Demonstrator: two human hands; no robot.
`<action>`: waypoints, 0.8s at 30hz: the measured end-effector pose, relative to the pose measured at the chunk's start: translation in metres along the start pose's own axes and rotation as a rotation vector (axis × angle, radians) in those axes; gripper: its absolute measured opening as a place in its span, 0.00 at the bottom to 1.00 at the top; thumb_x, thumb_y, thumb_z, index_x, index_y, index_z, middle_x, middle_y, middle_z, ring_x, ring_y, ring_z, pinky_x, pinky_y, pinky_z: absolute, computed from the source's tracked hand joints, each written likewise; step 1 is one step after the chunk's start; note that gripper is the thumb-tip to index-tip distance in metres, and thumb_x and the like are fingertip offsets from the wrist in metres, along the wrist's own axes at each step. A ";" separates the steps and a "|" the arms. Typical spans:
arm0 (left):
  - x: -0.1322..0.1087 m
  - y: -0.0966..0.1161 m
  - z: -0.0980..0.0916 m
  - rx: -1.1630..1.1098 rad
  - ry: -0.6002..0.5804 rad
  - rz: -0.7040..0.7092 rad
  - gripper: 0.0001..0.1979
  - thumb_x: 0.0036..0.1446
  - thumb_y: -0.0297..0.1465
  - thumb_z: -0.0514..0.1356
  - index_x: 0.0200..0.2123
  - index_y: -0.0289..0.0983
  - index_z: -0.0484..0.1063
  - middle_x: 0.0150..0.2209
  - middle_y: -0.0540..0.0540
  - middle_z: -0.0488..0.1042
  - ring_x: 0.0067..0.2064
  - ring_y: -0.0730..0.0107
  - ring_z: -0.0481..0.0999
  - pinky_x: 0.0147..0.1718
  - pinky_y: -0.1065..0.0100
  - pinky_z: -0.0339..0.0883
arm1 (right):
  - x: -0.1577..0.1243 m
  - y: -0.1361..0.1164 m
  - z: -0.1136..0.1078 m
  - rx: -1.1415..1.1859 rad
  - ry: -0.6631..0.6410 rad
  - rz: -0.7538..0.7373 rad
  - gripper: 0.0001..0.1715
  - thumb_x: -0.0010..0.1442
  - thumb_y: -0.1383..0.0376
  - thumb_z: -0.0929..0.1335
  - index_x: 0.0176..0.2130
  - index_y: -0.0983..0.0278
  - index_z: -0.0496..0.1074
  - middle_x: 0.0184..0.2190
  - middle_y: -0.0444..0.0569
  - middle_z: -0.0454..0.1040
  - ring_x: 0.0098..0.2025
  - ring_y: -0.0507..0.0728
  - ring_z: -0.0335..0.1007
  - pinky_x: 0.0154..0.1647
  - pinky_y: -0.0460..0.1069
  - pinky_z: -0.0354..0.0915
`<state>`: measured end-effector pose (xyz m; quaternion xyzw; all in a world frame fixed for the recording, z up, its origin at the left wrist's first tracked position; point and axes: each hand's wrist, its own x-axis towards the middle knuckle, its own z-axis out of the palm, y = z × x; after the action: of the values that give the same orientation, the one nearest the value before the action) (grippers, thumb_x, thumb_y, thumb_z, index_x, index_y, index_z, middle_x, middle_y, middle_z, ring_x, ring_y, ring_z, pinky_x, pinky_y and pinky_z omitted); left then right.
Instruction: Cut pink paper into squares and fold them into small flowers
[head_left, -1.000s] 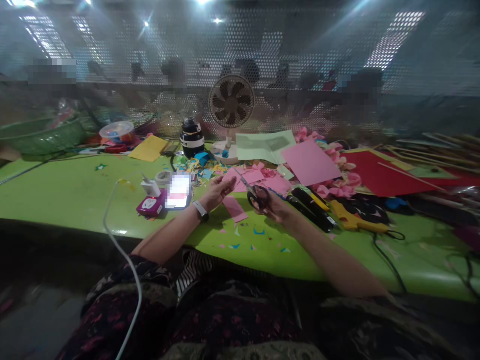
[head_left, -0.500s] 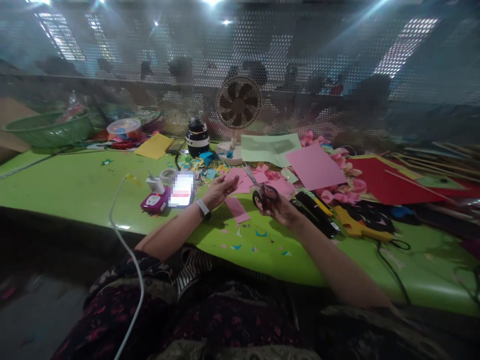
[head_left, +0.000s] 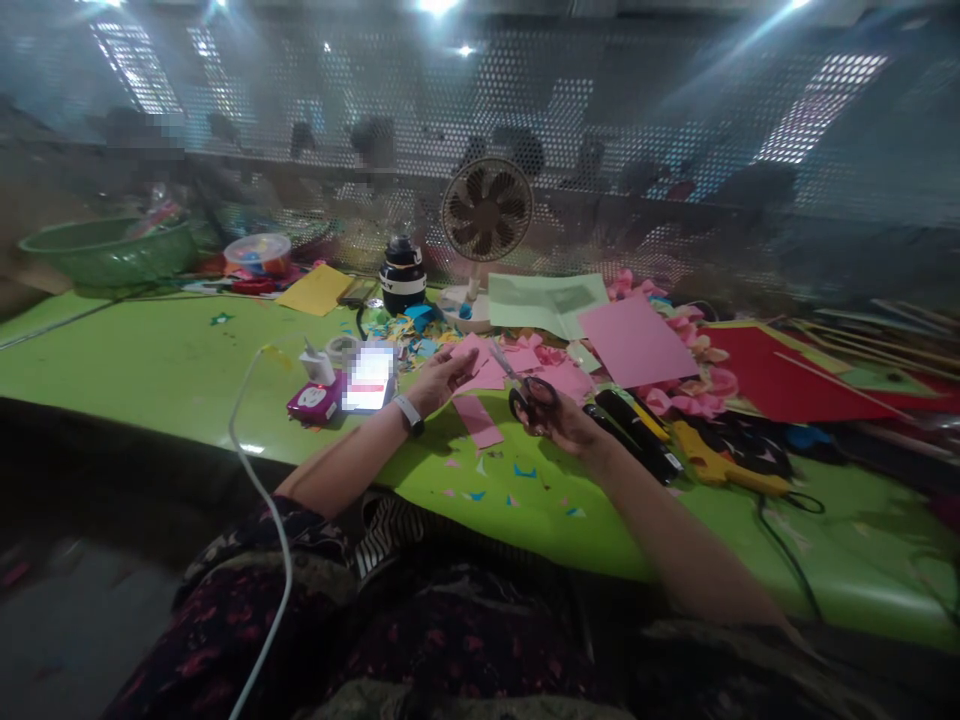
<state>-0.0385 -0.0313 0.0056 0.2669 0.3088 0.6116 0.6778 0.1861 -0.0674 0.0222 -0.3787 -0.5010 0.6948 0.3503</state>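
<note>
My right hand [head_left: 561, 420] grips black-handled scissors [head_left: 525, 388], blades pointing up and left into a pink sheet of paper [head_left: 484, 366]. My left hand [head_left: 442, 380], with a watch on its wrist, pinches the near edge of that pink paper. A cut pink strip [head_left: 478, 420] lies on the green table [head_left: 135, 370] just below both hands. Small paper scraps [head_left: 517, 480] are scattered in front of me.
A phone [head_left: 370, 380] on a pink power bank with a white cable lies left of my hand. A small fan [head_left: 486, 215], a black jar [head_left: 402, 275], loose coloured sheets, pink paper flowers [head_left: 690, 370], markers, a yellow glue gun [head_left: 720, 462] and a green basin [head_left: 105, 250] crowd the table.
The view has drifted slightly, so everything sits a little right. Both hands stay together on the paper and scissors, with the scissors nudged upward.
</note>
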 end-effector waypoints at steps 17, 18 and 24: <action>0.000 0.001 -0.007 0.172 -0.164 0.012 0.14 0.44 0.25 0.79 0.35 0.34 0.82 0.30 0.48 0.83 0.34 0.72 0.83 0.39 0.72 0.75 | 0.001 -0.001 -0.005 0.006 -0.025 0.032 0.28 0.44 0.45 0.79 0.31 0.62 0.71 0.22 0.43 0.73 0.21 0.48 0.62 0.17 0.43 0.53; 0.000 0.000 -0.007 0.157 -0.164 0.001 0.15 0.43 0.24 0.79 0.35 0.34 0.82 0.30 0.48 0.83 0.34 0.72 0.83 0.39 0.72 0.75 | 0.001 0.000 -0.004 0.002 -0.023 0.028 0.29 0.44 0.44 0.79 0.31 0.62 0.71 0.22 0.43 0.73 0.21 0.48 0.62 0.17 0.43 0.52; -0.001 -0.005 -0.006 0.153 -0.230 -0.047 0.20 0.39 0.25 0.81 0.37 0.34 0.82 0.34 0.45 0.85 0.34 0.71 0.84 0.39 0.73 0.77 | -0.001 0.001 0.009 0.024 0.046 -0.002 0.34 0.38 0.42 0.81 0.30 0.62 0.71 0.21 0.43 0.73 0.21 0.49 0.64 0.17 0.43 0.54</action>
<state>-0.0398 -0.0334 -0.0025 0.3791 0.2809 0.5356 0.7004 0.1787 -0.0727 0.0230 -0.3898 -0.4848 0.6916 0.3671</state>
